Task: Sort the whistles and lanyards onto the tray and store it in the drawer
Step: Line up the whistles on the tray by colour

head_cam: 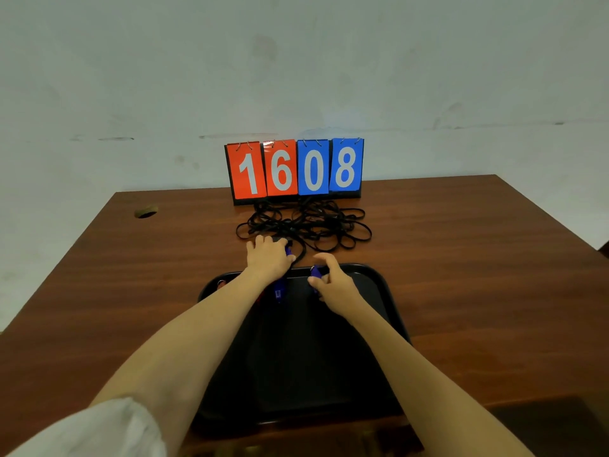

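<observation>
Tray first: the black tray [313, 364] sits right in front of you on the brown table [461, 258], and most of its floor is bare. At its far end a blue whistle [278, 291] lies just under your left wrist. There's also a red piece [221, 284] tucked in the far left corner, too small to name. Beyond the tray's far rim, the black lanyards [306, 225] are heaped in a tangled pile on the table. They run right up to the foot of the flip scoreboard [296, 168], which reads 1608 on two red cards and two blue.

Now your hands. Your left hand [267, 258] is stretched out past the tray rim, palm down, fingers bent over the near edge of the lanyard pile. A blue bit [289, 252] shows at the thumb side, and one cord loops from there back to the rim. Whether those fingers are actually clamped on anything, I can't tell from here. Your right hand [333, 285] hovers over the far end of the tray. Its thumb and forefinger are pinched on a second blue whistle [315, 272], metal ring poking up, the other fingers curled in. Both forearms run over the tray, with a white sleeve [99, 430] bunched at the left elbow.
</observation>
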Demonstrator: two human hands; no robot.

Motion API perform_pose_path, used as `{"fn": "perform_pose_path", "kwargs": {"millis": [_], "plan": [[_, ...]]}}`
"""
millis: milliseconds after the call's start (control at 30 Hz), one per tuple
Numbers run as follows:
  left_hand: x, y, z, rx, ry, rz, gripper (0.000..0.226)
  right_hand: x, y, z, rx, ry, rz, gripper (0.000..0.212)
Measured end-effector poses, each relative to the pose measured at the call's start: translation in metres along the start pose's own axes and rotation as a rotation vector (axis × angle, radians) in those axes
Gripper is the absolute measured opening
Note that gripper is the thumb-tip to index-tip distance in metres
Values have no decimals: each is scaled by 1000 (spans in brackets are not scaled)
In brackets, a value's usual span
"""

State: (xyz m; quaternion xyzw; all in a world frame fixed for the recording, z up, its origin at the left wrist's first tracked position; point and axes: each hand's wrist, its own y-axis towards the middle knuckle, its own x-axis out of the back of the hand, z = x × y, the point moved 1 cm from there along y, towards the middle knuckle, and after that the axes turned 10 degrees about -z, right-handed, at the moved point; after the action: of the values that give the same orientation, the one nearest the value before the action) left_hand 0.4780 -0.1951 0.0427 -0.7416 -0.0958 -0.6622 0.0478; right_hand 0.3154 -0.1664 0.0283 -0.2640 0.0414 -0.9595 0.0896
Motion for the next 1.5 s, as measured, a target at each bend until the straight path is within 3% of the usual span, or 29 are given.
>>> {"fn": "perform_pose_path", "kwargs": {"millis": [267, 467, 567, 667, 800, 967, 1167, 1267, 1500], "plan": [[-10, 7, -6, -18, 21, -42, 55, 2, -2, -2, 57, -73, 6, 24], [-12, 9, -3, -84, -16, -149, 39, 8, -7, -4, 61, -123, 23, 45], [-6, 3, 0, -69, -157, -257, 37, 8, -9, -3, 54, -115, 24, 47], [11, -8, 1, 20, -442, -397, 38, 8, -11, -4, 31, -81, 16, 54], [28, -33, -2, 68, -676, -335, 42, 11, -14, -5, -25, 2, 0, 56], [30, -70, -15, -52, -586, -164, 49, 13, -18, -6, -69, 92, -58, 55], [10, -90, -32, -120, -262, -55, 46, 15, -32, -2, 31, 3, -66, 58], [3, -92, -33, -76, -99, -41, 50, 19, -32, 0, 66, -45, -75, 59], [-4, -91, -26, -49, -122, -106, 48, 19, -31, 7, 72, -87, -57, 58]]}}
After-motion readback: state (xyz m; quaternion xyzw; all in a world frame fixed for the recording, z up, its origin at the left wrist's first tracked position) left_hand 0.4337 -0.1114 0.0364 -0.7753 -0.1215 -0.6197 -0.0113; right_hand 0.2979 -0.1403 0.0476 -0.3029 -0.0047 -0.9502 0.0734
